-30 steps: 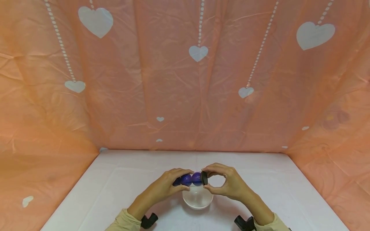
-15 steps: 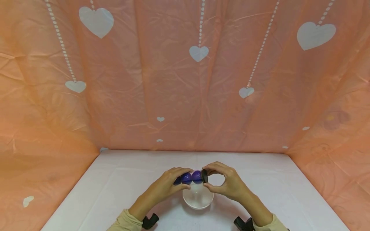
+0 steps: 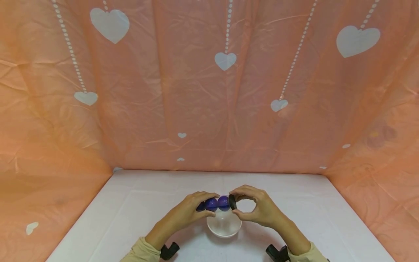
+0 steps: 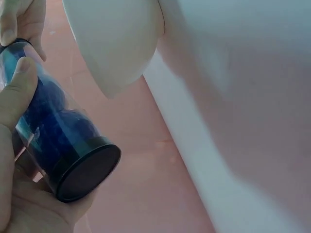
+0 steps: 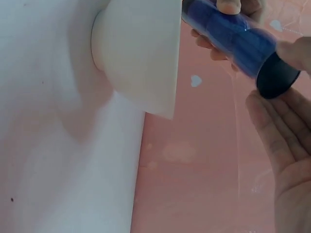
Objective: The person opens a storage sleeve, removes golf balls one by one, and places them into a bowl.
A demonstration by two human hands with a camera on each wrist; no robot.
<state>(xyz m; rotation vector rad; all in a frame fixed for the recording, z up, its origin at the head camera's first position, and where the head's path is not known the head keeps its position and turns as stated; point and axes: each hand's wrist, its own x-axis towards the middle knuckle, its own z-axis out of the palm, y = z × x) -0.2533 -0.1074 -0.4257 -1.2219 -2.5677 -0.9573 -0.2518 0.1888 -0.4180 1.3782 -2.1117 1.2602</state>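
A clear tube (image 4: 68, 116) with black ends and several blue-purple balls (image 3: 224, 203) inside lies sideways between the two hands. My left hand (image 3: 186, 209) grips it round its left part, thumb below and fingers above in the head view. With thumb and fingertips, my right hand (image 3: 256, 205) pinches the black lid (image 3: 232, 202) at the right end, which sits slightly tilted. In the right wrist view the lid (image 5: 277, 75) is right at the tube's end. Beneath the tube stands a white bowl (image 3: 224, 227), its back rim partly hidden by the tube.
The bowl stands on a white-covered table (image 3: 147, 196). An orange sheet with white hearts (image 3: 196, 109) hangs behind the table and along both sides. Black devices (image 3: 169, 251) are worn at both wrists, near the table's front.
The tube rose slightly, then came back down. The black lid now leans a little more and sits a touch further right. Both hands keep their hold.
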